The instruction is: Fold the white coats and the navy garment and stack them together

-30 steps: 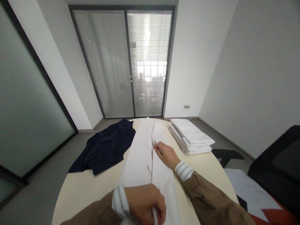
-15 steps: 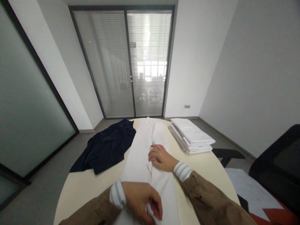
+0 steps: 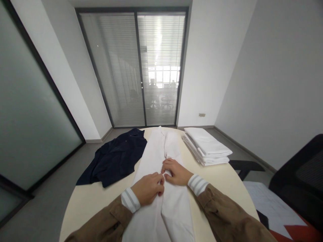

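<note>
A long white garment, folded lengthwise into a strip, runs from the table's far edge towards me. Its two sides meet along a wavy line near the middle. With curled fingers my left hand pinches the cloth at that line. Just beyond and to the right, my right hand rests on the garment, its thumb and fingers bent round the cloth at the same line. The two hands nearly touch. Cloth under the fingers is partly hidden.
A dark navy garment lies spread at the table's left. Several folded white cloths are stacked at the right rear of the round cream table. A black chair stands to the right, by papers.
My left hand has moved forward from the near part of the garment to beside my right hand. The near cloth now lies flatter. My right hand has curled its fingers in slightly.
</note>
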{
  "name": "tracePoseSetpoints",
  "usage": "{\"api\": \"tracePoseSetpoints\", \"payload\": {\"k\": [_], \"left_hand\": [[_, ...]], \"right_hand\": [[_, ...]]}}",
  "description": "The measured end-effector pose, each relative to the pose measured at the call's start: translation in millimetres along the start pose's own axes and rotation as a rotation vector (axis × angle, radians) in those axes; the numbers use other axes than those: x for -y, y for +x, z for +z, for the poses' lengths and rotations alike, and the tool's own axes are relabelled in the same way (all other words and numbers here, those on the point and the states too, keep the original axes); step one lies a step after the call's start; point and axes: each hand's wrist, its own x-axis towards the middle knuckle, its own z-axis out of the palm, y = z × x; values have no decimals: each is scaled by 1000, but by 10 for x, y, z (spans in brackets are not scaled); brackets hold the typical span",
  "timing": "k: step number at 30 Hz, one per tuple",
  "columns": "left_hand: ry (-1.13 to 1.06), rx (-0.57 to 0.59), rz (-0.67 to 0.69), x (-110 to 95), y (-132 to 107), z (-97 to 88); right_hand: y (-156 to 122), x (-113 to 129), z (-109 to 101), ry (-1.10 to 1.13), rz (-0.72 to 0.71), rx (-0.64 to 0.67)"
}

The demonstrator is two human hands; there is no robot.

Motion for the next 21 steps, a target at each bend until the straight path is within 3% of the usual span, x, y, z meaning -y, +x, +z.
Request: {"api": "tracePoseSetpoints", "payload": {"k": [6,15,21], "left_hand": [[47,19,34,44,14,67],[-63,-105,-15,80,-21,25],[-119,-97,12,117,-12,70]], "right_hand": [[-1,2,5,10,18,0],[-6,-43,30,16,-4,-3],[-5,-46,25,-10,-28,26]]}}
